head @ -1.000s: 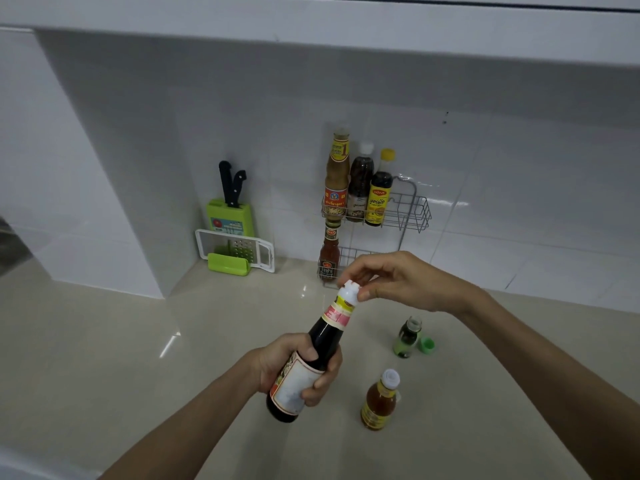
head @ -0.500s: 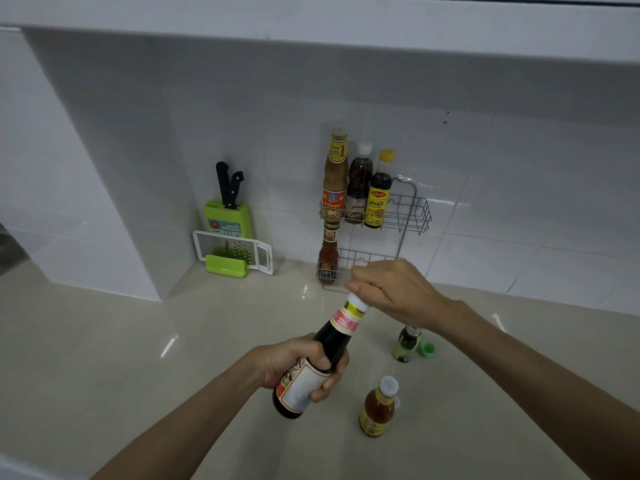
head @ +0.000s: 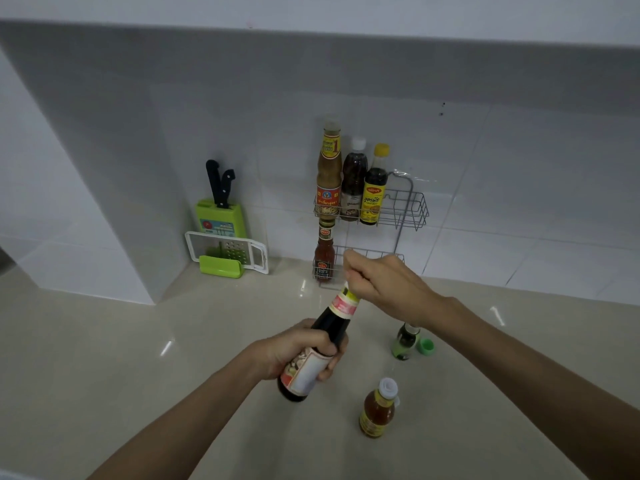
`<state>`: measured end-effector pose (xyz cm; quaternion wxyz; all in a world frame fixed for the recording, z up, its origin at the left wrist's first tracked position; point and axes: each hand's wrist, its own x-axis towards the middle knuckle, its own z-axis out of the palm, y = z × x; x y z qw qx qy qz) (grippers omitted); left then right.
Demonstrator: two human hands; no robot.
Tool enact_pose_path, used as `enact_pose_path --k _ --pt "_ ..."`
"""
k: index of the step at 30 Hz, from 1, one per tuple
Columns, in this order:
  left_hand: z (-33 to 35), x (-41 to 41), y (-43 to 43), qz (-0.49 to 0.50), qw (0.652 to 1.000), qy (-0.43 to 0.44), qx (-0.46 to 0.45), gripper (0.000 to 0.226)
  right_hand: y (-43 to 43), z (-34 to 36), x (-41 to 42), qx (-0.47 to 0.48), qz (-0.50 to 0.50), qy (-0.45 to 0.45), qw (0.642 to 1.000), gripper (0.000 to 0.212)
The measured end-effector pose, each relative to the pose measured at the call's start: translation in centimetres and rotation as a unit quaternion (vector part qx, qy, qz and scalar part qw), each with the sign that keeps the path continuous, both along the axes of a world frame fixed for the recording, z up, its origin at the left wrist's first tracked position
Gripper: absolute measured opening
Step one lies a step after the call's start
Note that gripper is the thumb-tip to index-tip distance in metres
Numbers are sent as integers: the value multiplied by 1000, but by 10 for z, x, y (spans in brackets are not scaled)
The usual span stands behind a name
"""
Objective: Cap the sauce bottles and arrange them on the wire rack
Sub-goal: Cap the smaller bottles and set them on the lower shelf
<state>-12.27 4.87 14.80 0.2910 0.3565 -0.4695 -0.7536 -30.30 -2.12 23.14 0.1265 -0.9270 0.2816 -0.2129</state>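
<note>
My left hand grips a dark sauce bottle around its body, tilted with the neck pointing up and right. My right hand is closed over the bottle's top, hiding its white cap. A small amber bottle with a white cap stands on the counter at lower right. A small green bottle stands uncapped, its green cap lying beside it. The wire rack on the wall holds three tall bottles on the upper shelf and a red sauce bottle on the lower shelf.
A green knife block with two black-handled knives stands in the corner, with a white and green grater leaning in front of it. The glossy beige counter spreads to the left. A white overhang runs above.
My right hand has closed further over the bottle's top, so the white cap is now hidden. The bottle has stayed in my left hand, tilted much the same.
</note>
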Motion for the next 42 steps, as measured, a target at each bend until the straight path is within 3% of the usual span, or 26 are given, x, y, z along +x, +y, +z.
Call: enact_pose_path --k 2,4,6,8,11,13,16,18,20,22,25,27,30,33,36,38,40,42 --pt "-1 -10 -2 130 985 -100 -50 25 -8 -7 6 14 -85 4 996 15" --pt "-3 -14 -3 180 969 -147 -78 23 -11 -11 9 52 -127 -10 990 18" --pt "-1 -8 -3 106 987 -102 -66 21 -7 -8 6 36 -87 -12 995 20" --pt "2 0 -4 -55 998 4 -11 21 -1 5 1 -8 -1 11 1000 19" --pt "6 3 -7 -194 973 114 45 30 2 22 -2 -97 54 65 992 25" --pt "7 2 -9 -153 983 93 31 32 1 21 4 -119 -5 59 991 28" --pt "6 -2 -10 8 1000 -1 -1 24 -8 6 10 -112 -138 106 978 35" --pt "1 -9 -10 118 986 -109 -42 20 -8 -8 10 -91 -161 135 973 18" --pt "-6 -11 -13 197 952 -217 -94 12 -11 -14 5 -56 -171 148 972 17" --pt "-5 -3 -15 161 950 -241 -117 10 -16 -14 -3 -34 -140 146 979 33" --pt "5 8 -16 -33 993 -103 -48 11 -15 0 -5 -58 -50 136 988 40" --pt "10 7 -17 -67 995 -63 -28 14 -18 4 -4 -53 -36 125 990 37" --pt "8 2 -21 48 989 -124 -64 14 -22 -6 5 -69 -128 137 980 43" --pt "-2 -3 -25 192 934 -274 -121 17 -21 -19 7 -25 -218 183 958 24" --pt "-1 -10 -23 246 822 -474 -199 28 -19 -26 10 70 -246 128 958 14" --pt "2 -14 -24 273 777 -515 -238 28 -18 -24 15 180 -240 59 952 27" --pt "4 -16 -26 292 804 -458 -244 28 -25 -27 21 258 -255 -98 927 33" --pt "5 -14 -29 267 861 -371 -222 35 -32 -18 23 268 -246 -142 921 27"
